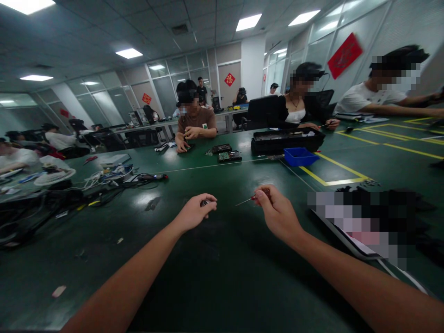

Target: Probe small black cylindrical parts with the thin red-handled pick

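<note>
My left hand [197, 212] is closed in a loose fist above the dark green table [215, 277], pinching a small dark part [205, 202] at its fingertips. To its right, my right hand [275, 209] is closed round a small screwdriver with a red handle [255, 197]. The thin shaft [243, 201] points left toward my left hand. A short gap separates the screwdriver tip from the small part. Both forearms reach in from the bottom edge.
A blue bin [300, 156] and a black case [286, 140] stand beyond my hands, with circuit boards [229, 155] to their left. Cables and tools [114, 178] lie at the left. A blurred dark pile [367, 222] sits at my right. Other people sit across the table.
</note>
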Available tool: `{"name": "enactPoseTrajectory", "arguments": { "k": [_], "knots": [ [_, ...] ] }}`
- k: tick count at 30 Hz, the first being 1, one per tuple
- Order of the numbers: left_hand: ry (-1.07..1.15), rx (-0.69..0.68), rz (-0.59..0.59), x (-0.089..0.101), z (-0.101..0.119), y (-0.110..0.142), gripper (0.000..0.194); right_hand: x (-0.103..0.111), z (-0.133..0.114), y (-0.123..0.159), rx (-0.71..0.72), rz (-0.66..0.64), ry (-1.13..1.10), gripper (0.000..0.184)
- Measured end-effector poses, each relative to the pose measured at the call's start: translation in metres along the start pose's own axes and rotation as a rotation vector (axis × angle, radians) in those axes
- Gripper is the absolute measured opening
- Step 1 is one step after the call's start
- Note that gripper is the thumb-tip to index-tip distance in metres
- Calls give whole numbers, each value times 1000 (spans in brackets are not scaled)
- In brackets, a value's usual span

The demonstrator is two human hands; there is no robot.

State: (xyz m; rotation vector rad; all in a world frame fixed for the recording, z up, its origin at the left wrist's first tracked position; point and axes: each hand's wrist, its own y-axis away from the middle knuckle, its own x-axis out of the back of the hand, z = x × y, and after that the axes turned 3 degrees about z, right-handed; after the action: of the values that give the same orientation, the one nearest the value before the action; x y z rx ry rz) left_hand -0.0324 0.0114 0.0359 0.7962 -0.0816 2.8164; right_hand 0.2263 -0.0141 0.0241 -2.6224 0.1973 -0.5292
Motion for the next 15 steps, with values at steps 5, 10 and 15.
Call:
{"name": "enactPoseTrajectory", "arguments": {
  "k": [5,10,15],
  "knots": [
    [374,124,224,44,-21,7,38,1,-3,0,14,2,35,26],
    [548,162,476,91,-43,23,37,-1,-3,1,13,-24,35,26],
    [690,262,766,137,-59,51,12,-1,-1,0,11,-11,35,26]
  ]
}}
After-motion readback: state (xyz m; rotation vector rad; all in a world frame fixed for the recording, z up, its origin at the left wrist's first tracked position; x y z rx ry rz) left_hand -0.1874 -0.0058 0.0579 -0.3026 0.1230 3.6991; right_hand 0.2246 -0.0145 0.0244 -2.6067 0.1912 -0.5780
